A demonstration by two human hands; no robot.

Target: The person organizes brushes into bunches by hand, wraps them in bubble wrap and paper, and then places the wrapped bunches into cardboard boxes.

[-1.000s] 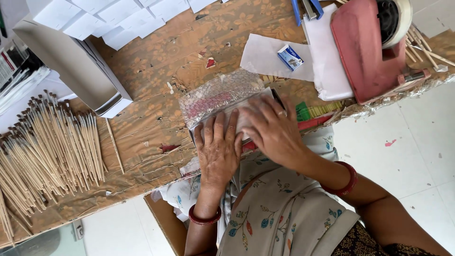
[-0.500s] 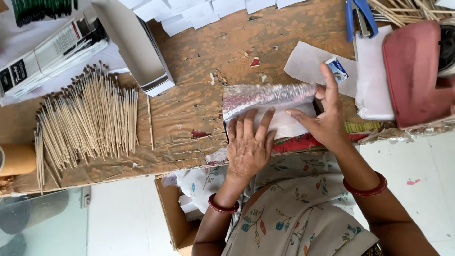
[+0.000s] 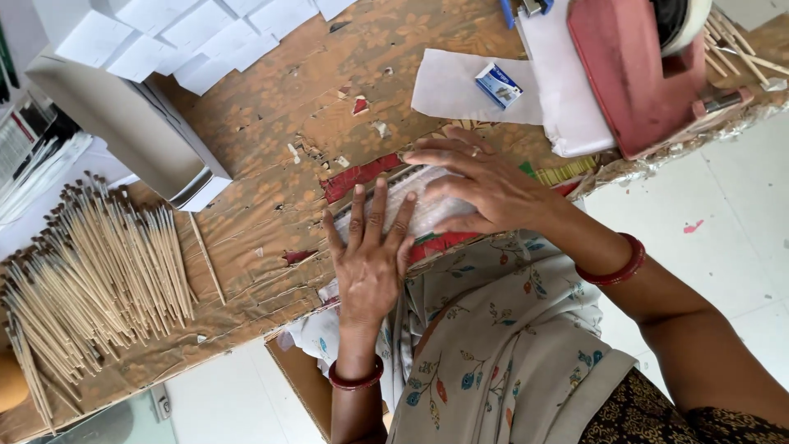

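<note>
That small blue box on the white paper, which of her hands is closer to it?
Right. The right hand lies just below the small blue box, fingers spread on the clear packet. The left hand presses the packet's other end, farther away.

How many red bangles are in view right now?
2: one red bangle on the left hand's wrist, one red bangle on the right hand's wrist. None seem hidden.

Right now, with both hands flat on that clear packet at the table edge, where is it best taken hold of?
Probably by its long near edge, coming from the person's side. The packet lies flat, its left end under the left hand and its right end under the right hand. The near edge sits at the table rim, so fingers could slip under there.
</note>
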